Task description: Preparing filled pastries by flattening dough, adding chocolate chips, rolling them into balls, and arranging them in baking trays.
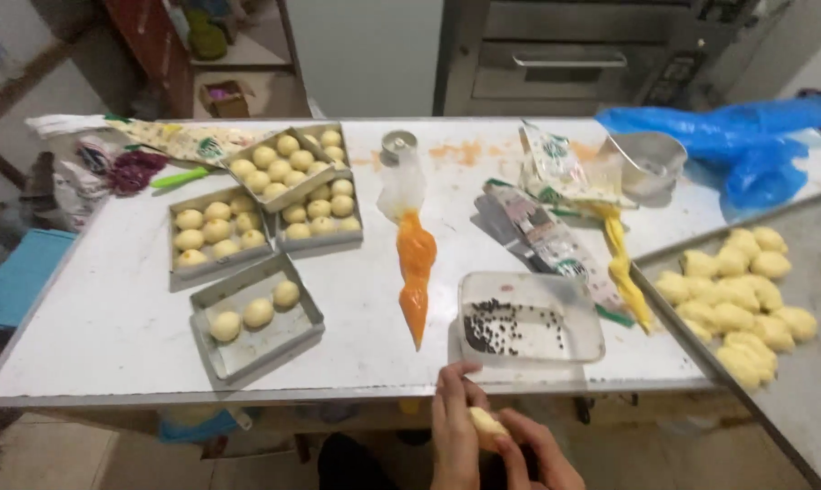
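Observation:
Both my hands meet at the bottom edge of the view, below the table's front edge. My left hand (453,426) and my right hand (530,452) together pinch a small pale yellow dough ball (486,426). Just above them on the table stands a clear plastic tub (529,318) with small dark seeds in it. An orange-filled piping bag (415,272) lies left of the tub. A grey box (257,318) at the front left holds three dough balls.
Three more grey boxes (218,230) full of dough balls sit at the back left. A large metal tray (819,299) with several yellow dough pieces juts in from the right. A yellow piping bag (625,263), wrappers, a metal bowl (651,163) and blue plastic (746,150) lie behind.

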